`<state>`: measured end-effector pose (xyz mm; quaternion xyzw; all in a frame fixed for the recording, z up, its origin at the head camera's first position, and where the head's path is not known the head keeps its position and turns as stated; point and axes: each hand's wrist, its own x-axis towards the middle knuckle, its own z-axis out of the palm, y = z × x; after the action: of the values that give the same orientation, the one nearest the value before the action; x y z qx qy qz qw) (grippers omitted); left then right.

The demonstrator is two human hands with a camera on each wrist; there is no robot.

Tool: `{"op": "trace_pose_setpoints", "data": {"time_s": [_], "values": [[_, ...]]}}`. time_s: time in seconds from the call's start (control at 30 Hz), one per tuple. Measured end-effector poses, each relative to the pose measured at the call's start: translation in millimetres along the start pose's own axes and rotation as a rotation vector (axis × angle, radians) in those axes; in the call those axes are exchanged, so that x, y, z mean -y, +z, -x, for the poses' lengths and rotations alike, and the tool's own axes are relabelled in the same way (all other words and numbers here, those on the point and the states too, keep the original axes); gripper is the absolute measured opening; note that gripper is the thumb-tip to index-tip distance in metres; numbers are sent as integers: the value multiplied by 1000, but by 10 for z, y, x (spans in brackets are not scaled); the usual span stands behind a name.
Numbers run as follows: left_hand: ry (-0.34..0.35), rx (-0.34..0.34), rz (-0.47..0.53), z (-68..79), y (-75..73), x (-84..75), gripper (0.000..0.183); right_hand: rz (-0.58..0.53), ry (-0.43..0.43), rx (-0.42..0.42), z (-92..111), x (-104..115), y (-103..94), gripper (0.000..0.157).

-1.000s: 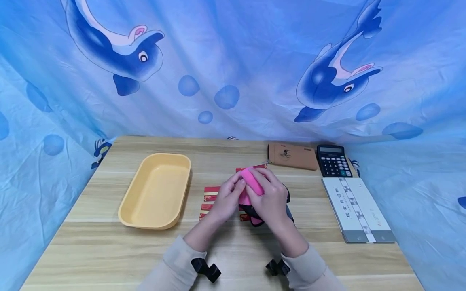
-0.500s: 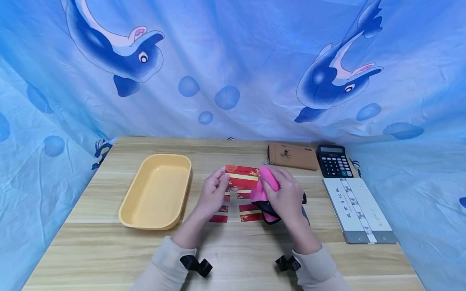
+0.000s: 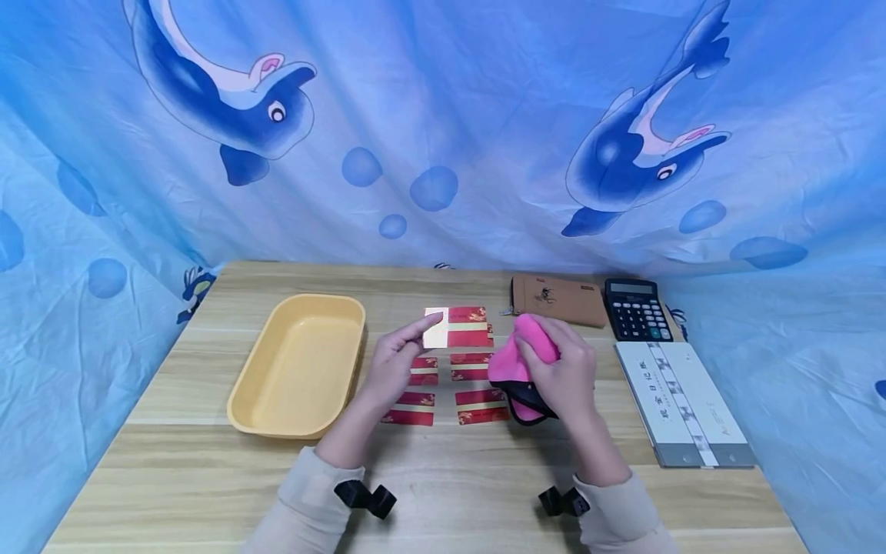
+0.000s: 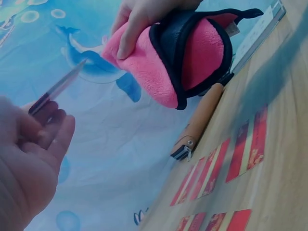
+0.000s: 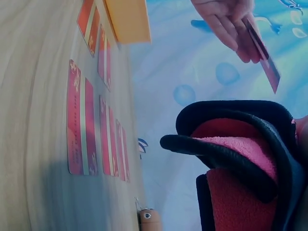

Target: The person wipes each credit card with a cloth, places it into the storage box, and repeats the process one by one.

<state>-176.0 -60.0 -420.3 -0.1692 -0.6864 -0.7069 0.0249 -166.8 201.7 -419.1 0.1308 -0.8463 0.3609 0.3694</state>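
Note:
My left hand pinches a red card with a gold stripe, thumb on top, raised above the table; glare whitens its left end. In the left wrist view the card appears almost edge-on. To the right, my right hand grips a bunched pink plush cloth with black trim, apart from the card. Its black edges and folds fill much of the right wrist view. Several similar red cards lie in two columns on the table below; the left hand partly hides some.
A yellow plastic tray stands left of the cards. At the back right lie a brown wallet and a black calculator. A pale boxed book lies along the right side. A blue dolphin-print curtain surrounds the wooden table.
Both hands were together around the pink cloth and then moved apart. The left hand drew leftward with the red card, now tilted into glare; the right hand carried the cloth rightward.

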Motion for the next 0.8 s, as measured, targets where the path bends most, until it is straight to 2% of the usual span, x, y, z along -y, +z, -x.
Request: {"op": "trace_pose_setpoints", "data": {"time_s": [0.13,0.3,0.5,0.73,0.8], "values": [[-4,31,-71,-19,-10,5,36,-10,-10,-6,-11,-15,-18,39],[-90,27,-56,-38,-6,3,29,-21,-14,-3,-20,-1,-40,39],[-177,-47,-75,-78,-6,-8,24,-64,-34,-1,-28,68,-40,39],[-178,-111,-41,-109,60,18,22,-107,-69,22,-10,157,67,38],[-183,-130,-61,-109,91,30,21,-110,-78,26,-9,185,96,38]]}}
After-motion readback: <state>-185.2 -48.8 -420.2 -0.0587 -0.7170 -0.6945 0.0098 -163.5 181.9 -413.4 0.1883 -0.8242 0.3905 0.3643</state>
